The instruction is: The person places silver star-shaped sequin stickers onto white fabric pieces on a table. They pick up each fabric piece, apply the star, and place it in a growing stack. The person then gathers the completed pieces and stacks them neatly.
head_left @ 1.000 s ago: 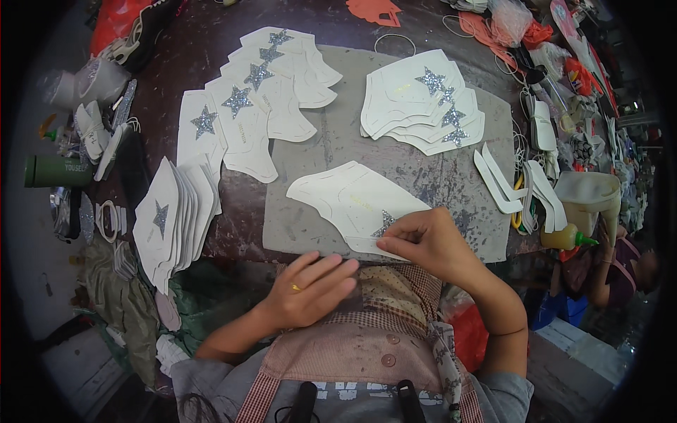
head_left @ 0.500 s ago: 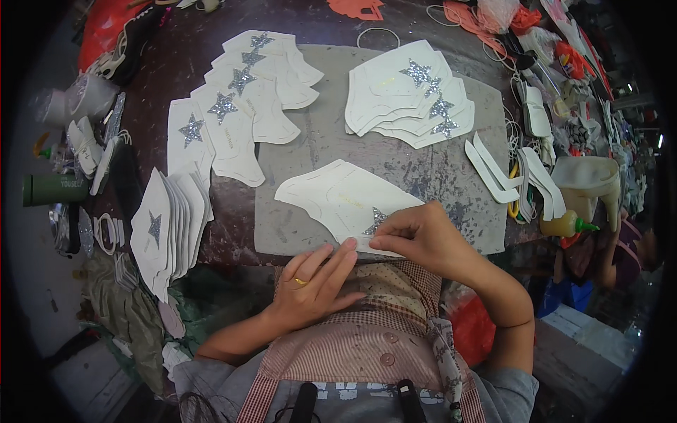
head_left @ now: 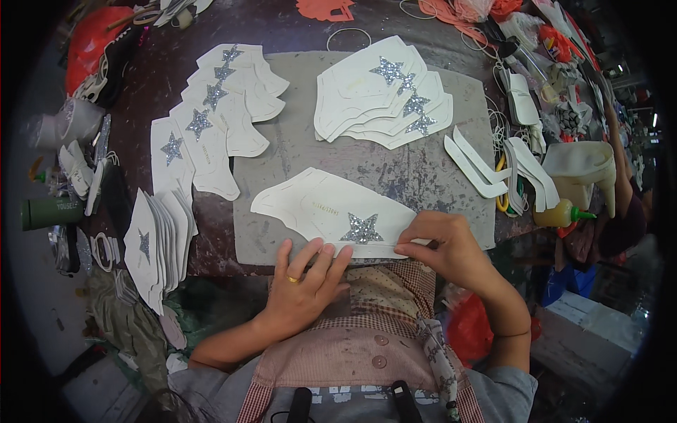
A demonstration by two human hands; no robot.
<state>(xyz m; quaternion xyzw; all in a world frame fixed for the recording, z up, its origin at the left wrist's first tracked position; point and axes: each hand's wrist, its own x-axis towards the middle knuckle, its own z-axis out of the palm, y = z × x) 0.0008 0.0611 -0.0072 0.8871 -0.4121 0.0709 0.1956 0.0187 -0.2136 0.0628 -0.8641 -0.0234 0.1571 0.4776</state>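
A white shoe-upper panel (head_left: 321, 209) with a silver glitter star (head_left: 362, 229) lies on the grey work mat (head_left: 296, 151) near its front edge. My left hand (head_left: 305, 285) lies flat, fingertips pressing the panel's near edge; a gold ring is on one finger. My right hand (head_left: 444, 243) pinches the panel's right end between thumb and fingers, just right of the star.
A fanned stack of starred panels (head_left: 384, 95) lies at the mat's back right, a row of panels (head_left: 211, 116) at its left, another stack (head_left: 159, 243) at the front left. White strips (head_left: 493, 166), a yellow glue bottle (head_left: 560, 213) and a cream jug (head_left: 582, 169) sit right.
My left hand has slid forward onto the panel's near edge. My right hand stays at the panel's right end, and the star now shows uncovered.
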